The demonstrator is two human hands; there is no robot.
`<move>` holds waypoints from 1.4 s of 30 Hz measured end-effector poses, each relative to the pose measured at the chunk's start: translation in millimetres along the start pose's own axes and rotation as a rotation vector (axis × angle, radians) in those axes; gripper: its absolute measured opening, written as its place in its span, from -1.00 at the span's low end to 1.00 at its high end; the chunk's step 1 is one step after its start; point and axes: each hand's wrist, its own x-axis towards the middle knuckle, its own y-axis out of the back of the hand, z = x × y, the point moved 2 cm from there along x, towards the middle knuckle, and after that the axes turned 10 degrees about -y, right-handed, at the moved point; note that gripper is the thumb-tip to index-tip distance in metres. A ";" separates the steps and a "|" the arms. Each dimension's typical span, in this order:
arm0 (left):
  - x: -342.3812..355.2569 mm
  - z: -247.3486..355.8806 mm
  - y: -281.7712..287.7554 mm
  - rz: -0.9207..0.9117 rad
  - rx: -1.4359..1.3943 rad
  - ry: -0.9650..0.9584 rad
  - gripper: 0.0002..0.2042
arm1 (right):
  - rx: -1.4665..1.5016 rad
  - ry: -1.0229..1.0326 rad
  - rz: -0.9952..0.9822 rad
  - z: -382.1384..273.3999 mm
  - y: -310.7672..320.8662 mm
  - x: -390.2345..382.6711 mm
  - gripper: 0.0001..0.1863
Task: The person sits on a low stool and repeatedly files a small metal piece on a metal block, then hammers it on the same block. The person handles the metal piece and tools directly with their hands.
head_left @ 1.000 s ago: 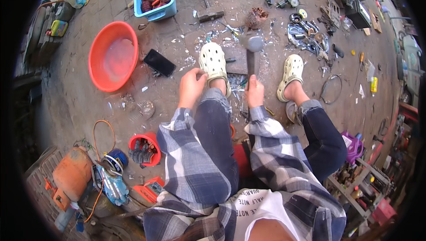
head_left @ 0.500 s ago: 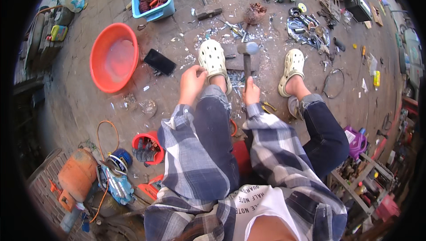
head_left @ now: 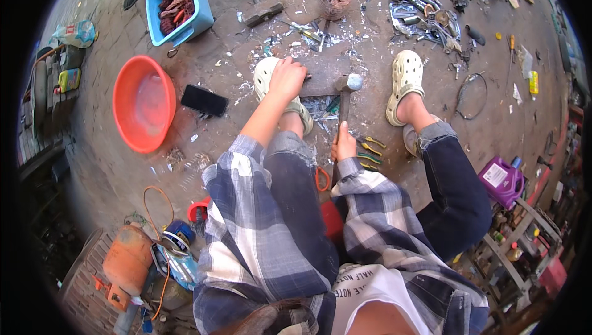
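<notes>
Right hand [head_left: 345,144]: wrapped round the hammer [head_left: 345,107] handle;
Hammer: head over the right end of the flat plate [head_left: 330,66]; contact unclear;
Left hand [head_left: 288,80]: fingers bent near a small dark piece [head_left: 308,77]; cannot tell whether pinching;
Care: fingertips should stay clear; any blow flat.

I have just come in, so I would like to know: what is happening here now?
The person's right hand grips a hammer, its head up by the right end of a flat plate. The left hand is at the plate's left end, partly hiding the left shoe; whether it holds anything is unclear. Pliers lie near the right hand.
</notes>
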 end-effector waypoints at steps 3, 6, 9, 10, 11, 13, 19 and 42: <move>17.0 -1.7 2.3 -0.174 0.002 0.000 -0.77 | 0.007 0.000 0.014 4.7 -1.0 3.5 -0.35; 6.8 -10.6 -2.9 0.142 -0.075 0.046 -0.79 | 0.028 0.012 -0.034 1.1 -5.4 -4.8 -0.37; 9.6 -2.2 -3.0 0.156 -0.096 0.075 -0.81 | 0.024 0.003 -0.035 -0.4 -4.3 -6.6 -0.38; 13.9 -1.4 -0.9 0.070 -0.119 0.072 -0.82 | 0.020 0.003 -0.033 -0.7 -2.8 -5.2 -0.39; 17.1 -1.5 1.1 -0.016 -0.142 0.069 -0.82 | 0.012 0.019 -0.027 -0.8 -2.2 -4.0 -0.39; 19.1 -3.6 -0.8 -0.111 -0.160 0.059 -0.82 | -0.006 0.046 -0.019 -2.5 -4.0 -5.1 -0.39; 23.2 -5.5 -8.7 -0.101 -0.157 0.043 -0.87 | -0.038 0.089 0.003 -5.3 -2.1 -9.2 -0.38; 13.9 -4.3 -13.4 0.021 -0.101 0.019 -0.91 | 0.024 0.028 -0.015 1.9 -7.2 -7.4 -0.39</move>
